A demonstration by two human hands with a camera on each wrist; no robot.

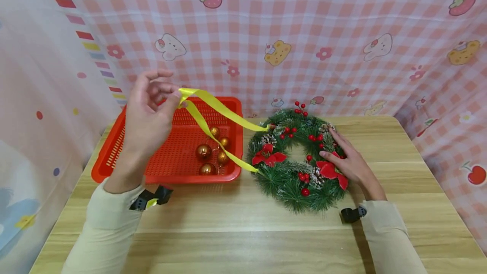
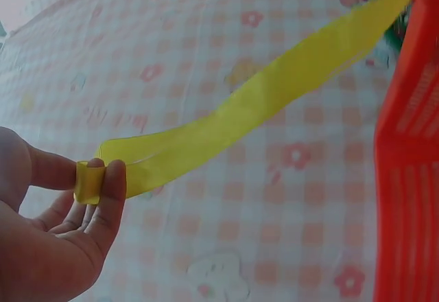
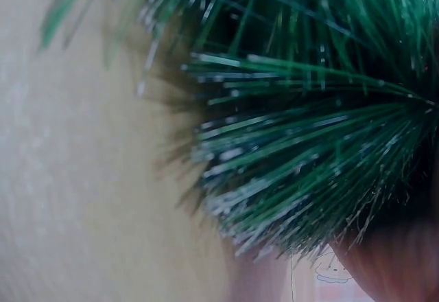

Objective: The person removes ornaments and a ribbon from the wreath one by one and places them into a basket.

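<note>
My left hand (image 1: pixel 150 115), raised over the left side of the red basket, pinches a yellow ribbon (image 1: pixel 218 107) between thumb and fingers. Two strands run down rightward from it to the left side of a green wreath (image 1: pixel 281 185). The left wrist view shows the ribbon (image 2: pixel 267 103) folded at the fingertips. On the wreath's right side rests my right hand (image 1: pixel 351 162), thumb spread from fairly straight fingers. The wreath carries red flowers (image 1: pixel 330 169), red berries and pinecones. Green needles (image 3: pixel 295 137) fill most of the right wrist view; little of that hand shows.
The red plastic basket (image 1: pixel 190 179) stands left of the wreath, with several shiny copper-gold balls (image 1: pixel 203 152) in its right part. Both are on a wooden table (image 1: pixel 243 231). A pink checked cloth (image 1: pixel 243 24) hangs behind the table.
</note>
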